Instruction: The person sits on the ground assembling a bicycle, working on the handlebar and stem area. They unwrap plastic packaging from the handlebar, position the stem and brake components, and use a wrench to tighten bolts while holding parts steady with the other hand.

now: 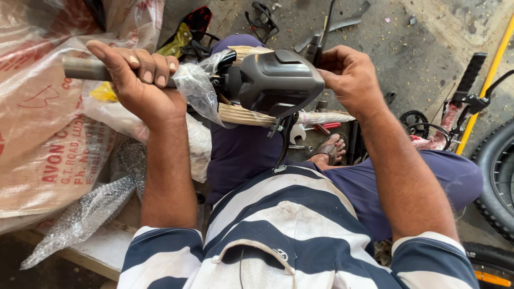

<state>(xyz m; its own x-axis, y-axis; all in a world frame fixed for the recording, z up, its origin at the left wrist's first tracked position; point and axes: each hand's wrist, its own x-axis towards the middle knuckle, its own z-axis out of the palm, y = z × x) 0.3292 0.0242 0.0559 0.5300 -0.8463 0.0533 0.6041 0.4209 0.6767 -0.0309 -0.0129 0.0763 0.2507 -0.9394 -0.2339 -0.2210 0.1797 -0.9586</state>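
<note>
My left hand point(140, 80) is closed around a grey metal handlebar tube point(80, 68) that runs left to right, partly wrapped in clear plastic film point(197, 91). A dark grey plastic housing point(274, 80) sits on the bar at the centre, with a thin black lever point(284, 140) hanging down from it. My right hand point(349, 77) rests against the housing's right side, fingers curled over its far edge. Brown paper wrapping point(243, 115) shows under the housing. I am seated, with blue trousers and a striped shirt below.
Large printed plastic sacks point(48, 134) and bubble wrap point(85, 214) lie at the left. A bicycle tyre point(495, 176), a black grip point(470, 75), a yellow bar point(490, 80) and a chain sprocket point(413, 119) stand at the right. Spanners point(300, 134) and a sandalled foot point(331, 149) rest on the concrete floor.
</note>
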